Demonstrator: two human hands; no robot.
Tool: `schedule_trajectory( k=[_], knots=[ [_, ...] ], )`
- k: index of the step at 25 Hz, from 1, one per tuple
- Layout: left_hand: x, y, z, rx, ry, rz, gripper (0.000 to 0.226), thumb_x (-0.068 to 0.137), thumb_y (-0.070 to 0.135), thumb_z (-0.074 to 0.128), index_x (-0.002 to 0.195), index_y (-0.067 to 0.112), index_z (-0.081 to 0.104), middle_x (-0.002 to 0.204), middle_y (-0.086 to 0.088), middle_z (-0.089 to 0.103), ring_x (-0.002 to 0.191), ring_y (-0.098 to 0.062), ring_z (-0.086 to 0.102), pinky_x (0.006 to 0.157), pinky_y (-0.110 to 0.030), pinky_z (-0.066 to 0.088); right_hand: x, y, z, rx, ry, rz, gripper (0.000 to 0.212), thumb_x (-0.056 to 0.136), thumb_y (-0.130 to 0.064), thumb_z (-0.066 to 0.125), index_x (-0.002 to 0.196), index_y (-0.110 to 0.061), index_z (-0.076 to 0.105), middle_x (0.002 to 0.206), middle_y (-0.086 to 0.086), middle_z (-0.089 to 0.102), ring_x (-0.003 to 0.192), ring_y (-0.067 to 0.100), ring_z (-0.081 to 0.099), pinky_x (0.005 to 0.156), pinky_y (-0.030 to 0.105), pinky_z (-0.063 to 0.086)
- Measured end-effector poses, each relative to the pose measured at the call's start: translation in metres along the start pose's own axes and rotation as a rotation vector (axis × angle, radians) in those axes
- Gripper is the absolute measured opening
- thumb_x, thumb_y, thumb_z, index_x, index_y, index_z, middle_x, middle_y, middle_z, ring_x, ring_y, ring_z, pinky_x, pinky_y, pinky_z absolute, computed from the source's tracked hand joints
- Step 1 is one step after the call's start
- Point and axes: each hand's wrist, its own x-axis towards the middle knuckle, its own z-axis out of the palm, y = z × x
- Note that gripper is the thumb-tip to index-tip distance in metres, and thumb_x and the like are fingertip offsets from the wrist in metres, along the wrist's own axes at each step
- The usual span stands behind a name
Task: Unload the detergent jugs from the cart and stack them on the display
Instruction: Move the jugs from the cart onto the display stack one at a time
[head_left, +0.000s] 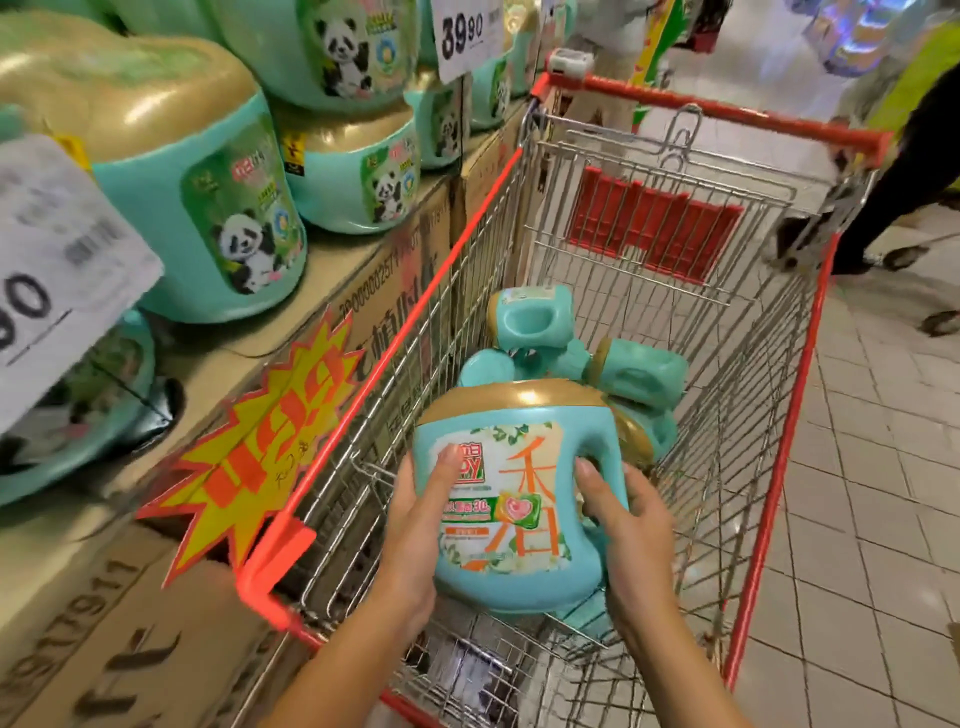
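A teal detergent jug (519, 499) with a gold top and an orange-lettered label is held over the near end of the wire shopping cart (769, 415). My left hand (415, 530) grips its left side with the thumb across the label. My right hand (628, 530) grips the handle side on the right. Further jugs (535, 317) lie on their sides deeper in the cart, one at the far right (644, 374). Panda-label jugs (208, 208) stand stacked on the cardboard-box display (332, 260) to the left.
White price cards hang at the left (57, 270) and top centre (467, 36). A yellow-orange starburst sign (260, 457) is fixed to the boxes beside the cart's red rim. A person's leg (893, 208) stands past the cart handle. Tiled floor lies to the right.
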Motion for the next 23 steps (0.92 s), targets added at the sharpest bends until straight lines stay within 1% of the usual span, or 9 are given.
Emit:
schedule_trajectory(
  k=[2,5,8,11,14,16,18,21,23],
  knots=[
    [-0.021,0.007,-0.01,-0.008,0.077,0.074,0.065,0.067,0.054,0.079,0.124,0.031,0.059,0.112,-0.005,0.073,0.1,-0.027,0.071,0.076,-0.042,0.059,-0.009,0.002,0.01,-0.027,-0.087,0.015,0.028,0.078,-0.027,0.07,0.099,-0.009,0.069,0.09,0.014,0.07,0.077,0.019,0.065,0.071,0.039,0.054],
    [-0.058,0.018,-0.02,-0.056,0.194,0.175,0.063,0.07,0.051,0.073,0.127,0.029,0.057,0.111,-0.005,0.073,0.099,-0.028,0.071,0.075,-0.044,0.06,-0.025,-0.006,0.022,-0.09,-0.228,-0.011,0.017,0.085,-0.021,0.067,0.097,-0.008,0.068,0.088,0.015,0.067,0.072,0.014,0.062,0.066,0.032,0.051],
    [-0.101,0.022,-0.025,-0.146,0.327,0.262,0.062,0.069,0.051,0.071,0.127,0.031,0.057,0.11,-0.006,0.074,0.096,-0.029,0.072,0.07,-0.044,0.061,-0.046,-0.022,0.031,-0.087,-0.41,-0.042,0.028,0.078,-0.029,0.068,0.098,-0.01,0.069,0.084,0.011,0.07,0.072,0.013,0.063,0.063,0.028,0.052],
    [-0.143,0.024,-0.031,-0.235,0.409,0.326,0.062,0.07,0.051,0.073,0.127,0.031,0.056,0.113,-0.007,0.073,0.099,-0.031,0.071,0.076,-0.052,0.058,-0.069,-0.037,0.042,-0.108,-0.586,-0.07,0.036,0.07,-0.037,0.08,0.095,-0.012,0.071,0.083,0.01,0.071,0.073,0.015,0.063,0.066,0.034,0.051],
    [-0.187,0.034,-0.038,-0.268,0.502,0.416,0.057,0.073,0.051,0.072,0.125,0.031,0.057,0.115,-0.008,0.072,0.101,-0.032,0.07,0.083,-0.059,0.055,-0.096,-0.045,0.057,-0.058,-0.721,-0.085,0.029,0.07,-0.036,0.073,0.088,-0.013,0.071,0.073,0.001,0.067,0.067,0.013,0.059,0.059,0.027,0.049],
    [-0.215,0.046,-0.043,-0.244,0.57,0.488,0.061,0.07,0.052,0.073,0.125,0.033,0.056,0.114,-0.005,0.073,0.1,-0.029,0.071,0.08,-0.054,0.058,-0.117,-0.051,0.069,-0.023,-0.81,-0.082,0.03,0.07,-0.032,0.079,0.088,-0.011,0.07,0.075,0.003,0.065,0.07,0.016,0.058,0.061,0.029,0.048],
    [-0.246,0.063,-0.049,-0.199,0.622,0.573,0.066,0.066,0.052,0.072,0.127,0.033,0.055,0.111,-0.001,0.074,0.098,-0.023,0.072,0.072,-0.04,0.061,-0.144,-0.062,0.084,0.024,-0.903,-0.08,0.033,0.066,-0.032,0.083,0.085,-0.011,0.067,0.072,0.003,0.061,0.067,0.016,0.053,0.058,0.027,0.045],
    [-0.285,0.089,-0.057,-0.147,0.653,0.68,0.067,0.066,0.047,0.072,0.129,0.031,0.054,0.111,0.001,0.074,0.099,-0.02,0.072,0.071,-0.033,0.06,-0.18,-0.083,0.105,0.092,-0.994,-0.074,0.041,0.064,-0.04,0.073,0.088,-0.008,0.066,0.075,0.009,0.06,0.069,0.021,0.055,0.06,0.03,0.047],
    [-0.314,0.106,-0.064,-0.113,0.645,0.742,0.069,0.067,0.045,0.072,0.132,0.034,0.052,0.113,0.002,0.073,0.1,-0.019,0.071,0.07,-0.03,0.06,-0.205,-0.099,0.118,0.119,-1.048,-0.087,0.044,0.064,-0.041,0.072,0.09,-0.007,0.068,0.081,0.014,0.065,0.075,0.027,0.059,0.067,0.039,0.049]
  ],
)
